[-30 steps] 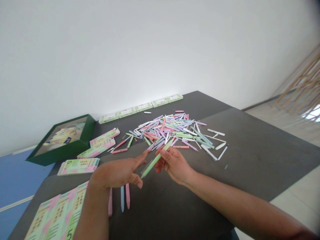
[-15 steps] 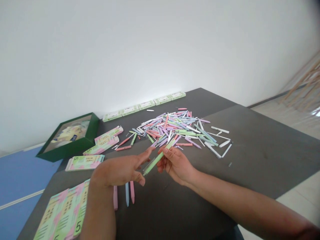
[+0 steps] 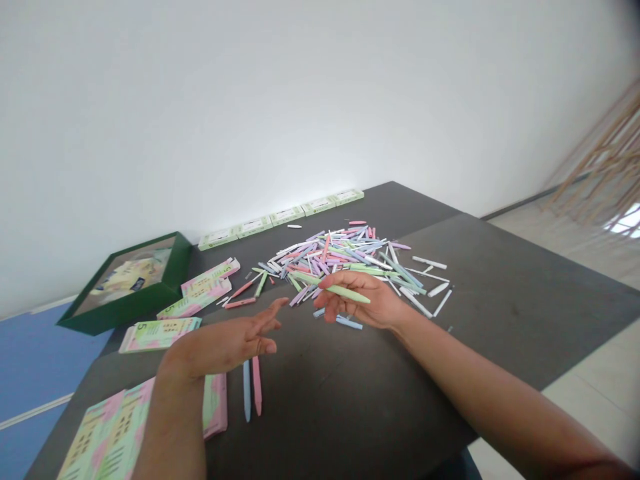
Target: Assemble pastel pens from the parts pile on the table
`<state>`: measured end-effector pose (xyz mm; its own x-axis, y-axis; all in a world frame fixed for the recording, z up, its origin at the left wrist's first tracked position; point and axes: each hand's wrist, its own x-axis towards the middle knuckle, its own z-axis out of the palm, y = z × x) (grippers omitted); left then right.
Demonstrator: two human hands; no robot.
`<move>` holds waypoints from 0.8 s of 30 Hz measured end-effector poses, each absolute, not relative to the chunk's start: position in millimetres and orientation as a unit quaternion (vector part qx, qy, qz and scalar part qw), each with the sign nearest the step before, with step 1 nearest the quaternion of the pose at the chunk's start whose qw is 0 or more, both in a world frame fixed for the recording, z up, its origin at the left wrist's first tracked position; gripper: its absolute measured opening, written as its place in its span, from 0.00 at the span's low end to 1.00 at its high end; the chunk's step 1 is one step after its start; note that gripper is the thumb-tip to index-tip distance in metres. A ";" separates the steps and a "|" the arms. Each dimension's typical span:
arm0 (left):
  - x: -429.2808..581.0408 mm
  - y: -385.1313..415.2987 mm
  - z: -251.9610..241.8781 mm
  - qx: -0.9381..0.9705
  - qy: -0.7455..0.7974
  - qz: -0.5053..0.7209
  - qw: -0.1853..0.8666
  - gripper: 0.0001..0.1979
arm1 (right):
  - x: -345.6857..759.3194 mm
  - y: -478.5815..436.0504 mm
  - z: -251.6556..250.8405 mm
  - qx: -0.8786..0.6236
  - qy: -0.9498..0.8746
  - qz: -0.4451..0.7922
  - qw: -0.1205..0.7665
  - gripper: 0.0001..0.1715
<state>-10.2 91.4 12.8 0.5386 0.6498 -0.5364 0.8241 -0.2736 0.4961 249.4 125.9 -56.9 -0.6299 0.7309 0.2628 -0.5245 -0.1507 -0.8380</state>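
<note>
My right hand [image 3: 363,300] pinches a light green pen [image 3: 350,293] between thumb and fingers, at the near edge of a heap of pens [image 3: 345,250]. The heap mixes pink, purple, green, blue and white pens and thin white sticks. Below the right hand lies a blue pen [image 3: 349,323], partly hidden by the fingers. My left hand [image 3: 245,340] hovers over the table, fingers spread, holding nothing. Just below it, a second blue pen [image 3: 247,393] and a pink pen [image 3: 257,387] lie side by side, their upper ends near the hand.
Printed pen boxes [image 3: 103,433] lie at the front left, partly behind my left forearm. More flat boxes [image 3: 160,333] lie further back. A green box [image 3: 170,287] with packaging inside stands at the left. A row of cartons [image 3: 287,215] lines the wall. Loose white pens [image 3: 430,262] lie right of the heap.
The green pen has swung round in my right hand, its pointed end now toward the lower right. My left hand has drawn away to the left from it. The view has shifted slightly.
</note>
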 end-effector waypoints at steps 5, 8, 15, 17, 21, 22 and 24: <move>-3.0 92.0 10.7 0.796 0.448 -0.116 0.390 0.39 | 248.2 129.4 -63.6 -0.126 -0.526 0.737 0.405 0.18; 0.9 90.9 9.0 0.806 0.435 -0.110 0.386 0.39 | 239.5 131.7 -75.2 -0.147 -0.534 0.715 0.427 0.18; 13.4 85.6 10.7 0.807 0.436 -0.148 0.370 0.38 | 233.1 137.7 -81.0 -0.176 -0.451 0.745 0.458 0.25; 16.3 84.5 9.5 0.808 0.438 -0.152 0.364 0.38 | 234.0 138.8 -79.8 -0.187 -0.434 0.745 0.471 0.18; 18.9 82.5 5.7 0.804 0.445 -0.153 0.364 0.36 | 237.1 141.4 -78.5 -0.159 -0.424 0.762 0.463 0.21; 19.3 81.9 5.2 0.806 0.443 -0.151 0.363 0.36 | 238.1 142.7 -78.5 -0.159 -0.412 0.765 0.469 0.21; 20.6 80.5 4.8 0.814 0.435 -0.140 0.357 0.35 | 241.0 146.1 -78.5 -0.158 -0.373 0.780 0.477 0.15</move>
